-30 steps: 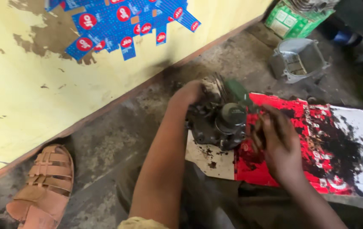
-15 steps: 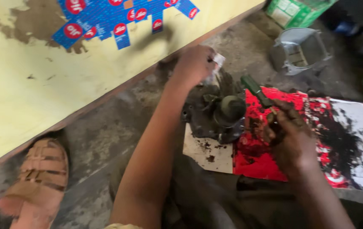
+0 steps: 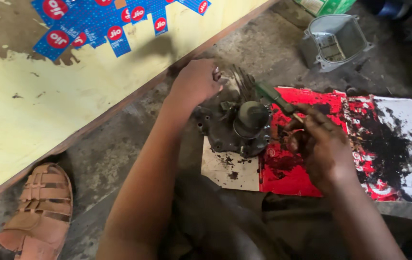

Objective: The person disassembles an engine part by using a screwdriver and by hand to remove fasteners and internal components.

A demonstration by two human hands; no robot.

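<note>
- Greasy metal engine part [image 3: 237, 127] on stained red-and-white cardboard [image 3: 388, 144], between both hands.
- Left hand [image 3: 195, 83] closed over its upper left edge.
- Right hand [image 3: 319, 144] just right, gripping green-handled tool [image 3: 273, 97].
- Grey metal housing [image 3: 335, 41] well apart, behind; tan sandal [image 3: 37, 212] far left.

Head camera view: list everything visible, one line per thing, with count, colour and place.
Engine part: one, dark greasy grey, centre, on the cardboard.
Cardboard sheet: one, red and white, oil-stained, on the floor at right.
Tool: one, green handle, in the right hand.
Metal housing: one, grey, top right.
Sandal: one, tan, bottom left.
Wall: yellow, with blue stickers.
Left hand: closed on something small at the part's top edge.
Right hand: gripping the tool.
</note>
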